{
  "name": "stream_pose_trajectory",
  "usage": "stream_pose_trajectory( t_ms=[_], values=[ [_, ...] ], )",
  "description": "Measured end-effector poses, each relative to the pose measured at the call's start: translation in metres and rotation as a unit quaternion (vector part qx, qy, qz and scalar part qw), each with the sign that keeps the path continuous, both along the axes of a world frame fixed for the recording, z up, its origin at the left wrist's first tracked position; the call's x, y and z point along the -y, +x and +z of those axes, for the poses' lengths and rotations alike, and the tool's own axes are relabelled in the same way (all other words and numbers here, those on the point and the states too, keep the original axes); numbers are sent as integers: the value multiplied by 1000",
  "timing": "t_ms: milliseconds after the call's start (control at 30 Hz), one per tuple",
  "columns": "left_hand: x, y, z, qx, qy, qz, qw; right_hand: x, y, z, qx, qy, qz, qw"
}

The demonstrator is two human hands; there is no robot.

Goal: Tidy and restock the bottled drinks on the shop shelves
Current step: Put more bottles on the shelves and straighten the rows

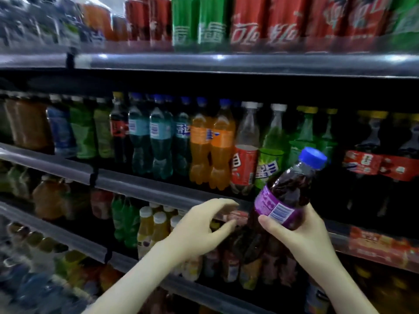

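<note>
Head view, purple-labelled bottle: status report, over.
Right hand grips blue-capped, purple-labelled dark drink bottle, tilted. Left hand open, near grey shelf rail. No obstruction seen.

Held dark-drink bottle (288, 191): clear glossy plastic, smooth, with a shiny purple film label (274, 207) and a ribbed blue plastic cap (313, 157), duller than the body. The orange bottles (212, 150) are translucent glossy plastic with slick printed wraps; the yellow bottles (145, 225) lower down look like the same plastic with white plastic caps. Top shelf rail (249, 62): smooth grey, semi-gloss with light glints, metal or plastic unclear.
</note>
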State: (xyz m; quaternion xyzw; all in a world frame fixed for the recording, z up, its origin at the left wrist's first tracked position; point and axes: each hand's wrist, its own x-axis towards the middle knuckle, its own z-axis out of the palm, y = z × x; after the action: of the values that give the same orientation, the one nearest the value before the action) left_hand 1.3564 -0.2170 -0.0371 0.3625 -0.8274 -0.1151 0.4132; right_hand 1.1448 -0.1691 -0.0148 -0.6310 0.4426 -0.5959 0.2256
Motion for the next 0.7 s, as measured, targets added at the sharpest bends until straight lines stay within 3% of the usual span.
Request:
stream_pose_trajectory(
  t_ms=[167,300,500,600,700],
  values=[
    [32,90,8,-6,-23,-25,999,38,94,16,40,-27,15,999],
    [64,157,13,-53,-95,103,989,66,159,32,36,-79,10,996],
    [123,225,37,-102,-24,260,960,76,196,51,34,-112,-32,993],
    [142,231,52,-156,62,259,951,78,196,55,39,-129,-57,989],
    [138,202,49,-138,-27,222,965,80,189,56,47,-147,-92,984]
  ],
)
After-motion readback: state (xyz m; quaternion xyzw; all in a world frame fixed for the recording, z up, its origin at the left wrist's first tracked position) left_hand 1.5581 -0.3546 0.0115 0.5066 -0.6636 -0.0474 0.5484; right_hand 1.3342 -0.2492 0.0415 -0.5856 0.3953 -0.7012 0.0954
